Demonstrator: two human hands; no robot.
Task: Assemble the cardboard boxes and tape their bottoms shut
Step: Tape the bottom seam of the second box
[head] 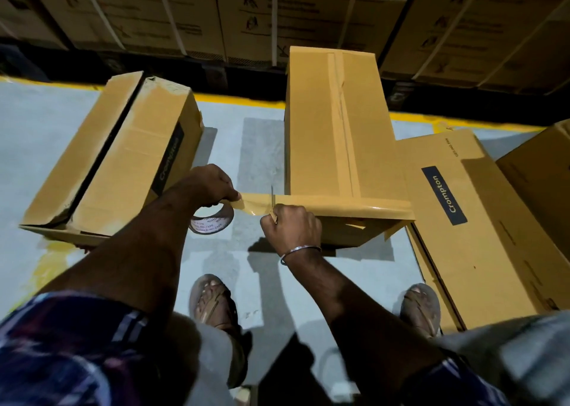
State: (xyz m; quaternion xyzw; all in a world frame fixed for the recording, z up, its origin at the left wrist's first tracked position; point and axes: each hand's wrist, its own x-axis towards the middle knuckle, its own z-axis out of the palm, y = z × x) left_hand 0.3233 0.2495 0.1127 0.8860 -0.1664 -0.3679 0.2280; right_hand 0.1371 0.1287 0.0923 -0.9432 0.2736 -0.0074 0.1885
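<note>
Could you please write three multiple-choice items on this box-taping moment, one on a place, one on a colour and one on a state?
1. Where does the stretched tape lie?
A. along the near edge of the middle box
B. on the floor
C. across the left box

2. What colour is the floor line?
A. red
B. yellow
C. white

3. How is the left box's top seam?
A. taped shut
B. gaping, untaped
C. cut away

Answers: 1 A, the strip runs from the tape roll along that edge. 2 B, a yellow band borders the grey floor. 3 B, a dark gap shows between its flaps.
</note>
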